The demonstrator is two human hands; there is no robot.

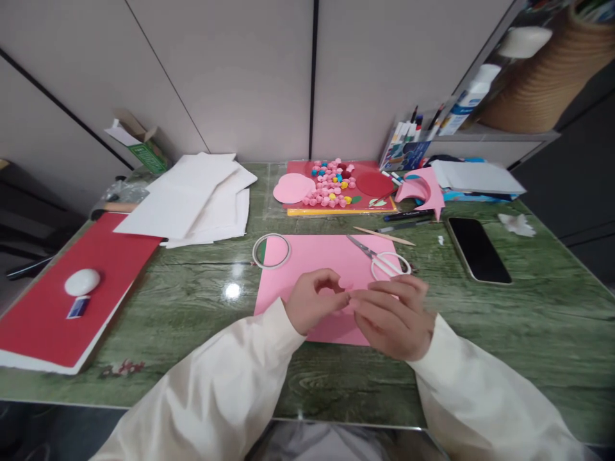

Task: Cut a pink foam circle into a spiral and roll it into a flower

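Observation:
My left hand [314, 301] and my right hand [394, 315] meet over a pink paper sheet [307, 256] on the green table [192, 307]. Between the fingertips of both hands is a small pink paper piece [344, 283], pinched from either side. White-handled scissors [382, 259] lie on the sheet just beyond my right hand. A roll of tape [271, 250] rests at the sheet's far left corner.
A red board [48, 326] with a white stone and eraser lies left. White sheets [192, 198] lie behind. A red tray [336, 186] holds several small paper flowers. A black phone [478, 248], pens and a wooden stick lie right.

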